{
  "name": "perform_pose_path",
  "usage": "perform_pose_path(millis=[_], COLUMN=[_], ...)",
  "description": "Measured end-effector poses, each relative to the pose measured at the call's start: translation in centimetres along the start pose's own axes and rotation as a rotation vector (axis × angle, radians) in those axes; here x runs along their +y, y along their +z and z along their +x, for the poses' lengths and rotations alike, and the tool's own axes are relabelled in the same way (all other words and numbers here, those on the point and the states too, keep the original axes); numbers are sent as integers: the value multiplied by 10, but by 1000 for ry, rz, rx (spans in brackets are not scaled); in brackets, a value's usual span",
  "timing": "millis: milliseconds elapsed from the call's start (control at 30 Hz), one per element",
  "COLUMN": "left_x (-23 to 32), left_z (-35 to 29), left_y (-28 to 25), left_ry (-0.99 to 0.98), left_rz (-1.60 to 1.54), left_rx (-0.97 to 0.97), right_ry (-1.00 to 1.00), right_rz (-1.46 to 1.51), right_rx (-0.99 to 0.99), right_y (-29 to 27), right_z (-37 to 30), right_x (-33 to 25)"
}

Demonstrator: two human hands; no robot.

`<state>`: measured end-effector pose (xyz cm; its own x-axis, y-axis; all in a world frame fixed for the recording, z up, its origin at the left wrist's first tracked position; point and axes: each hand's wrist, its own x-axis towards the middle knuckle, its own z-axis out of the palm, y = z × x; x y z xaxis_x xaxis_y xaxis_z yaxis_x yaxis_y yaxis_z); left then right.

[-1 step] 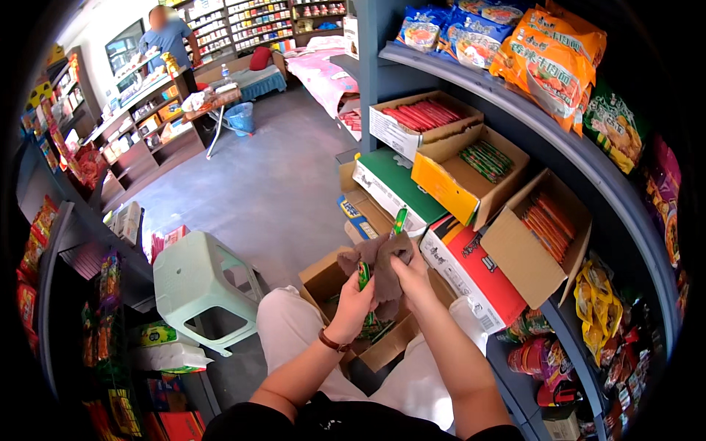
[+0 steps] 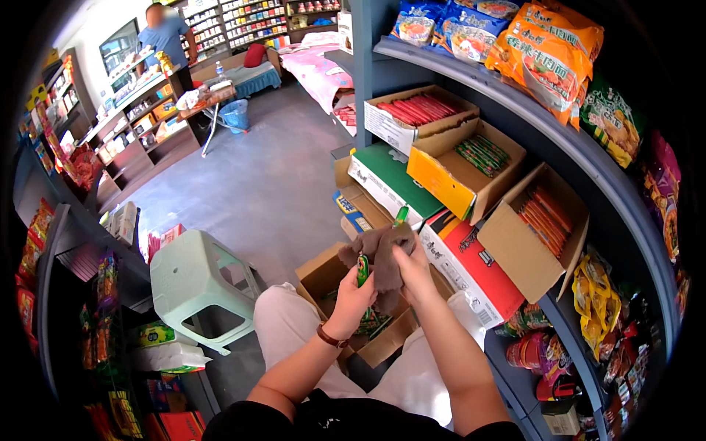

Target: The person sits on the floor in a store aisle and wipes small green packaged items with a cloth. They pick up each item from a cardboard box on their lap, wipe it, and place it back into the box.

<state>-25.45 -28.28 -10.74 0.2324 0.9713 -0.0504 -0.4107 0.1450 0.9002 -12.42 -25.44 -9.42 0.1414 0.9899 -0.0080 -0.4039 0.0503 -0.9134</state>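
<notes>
Over an open cardboard box between my knees, both hands work with a brown cloth. My left hand is closed round the lower part of a slim green-wrapped stick, probably a packaged sausage. My right hand grips the cloth, with its thumb pressed on top. A green wrapped tip pokes out above the cloth; whether it belongs to the same stick is hidden. More green-wrapped sticks lie inside the box, partly covered by my hands.
Open boxes of red sticks, green sticks and orange sticks stand at right, beside a red-and-white carton. Above is a shelf of noodle packs. A pale green stool stands left. A person stands far back.
My right hand and the cloth have shifted slightly, and the cloth's folds lie differently round the green stick. The whole view has moved a little. My left hand keeps its hold.
</notes>
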Motion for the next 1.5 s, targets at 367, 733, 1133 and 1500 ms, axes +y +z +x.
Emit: perform_pose_path(millis=[367, 733, 1133, 1500], left_x=[-74, -16, -10, -2], left_z=[-26, 9, -18, -18], left_y=[-54, -33, -14, -23], left_ry=[-193, 555, 356, 215], left_rz=[174, 775, 714, 540], left_rx=[183, 132, -8, 60], right_ry=[-53, 114, 41, 109], right_rz=[260, 144, 282, 100], right_rx=[254, -61, 115, -82], right_y=[-49, -15, -12, 10], right_z=[34, 7, 10, -7], right_x=[-9, 6, -4, -3])
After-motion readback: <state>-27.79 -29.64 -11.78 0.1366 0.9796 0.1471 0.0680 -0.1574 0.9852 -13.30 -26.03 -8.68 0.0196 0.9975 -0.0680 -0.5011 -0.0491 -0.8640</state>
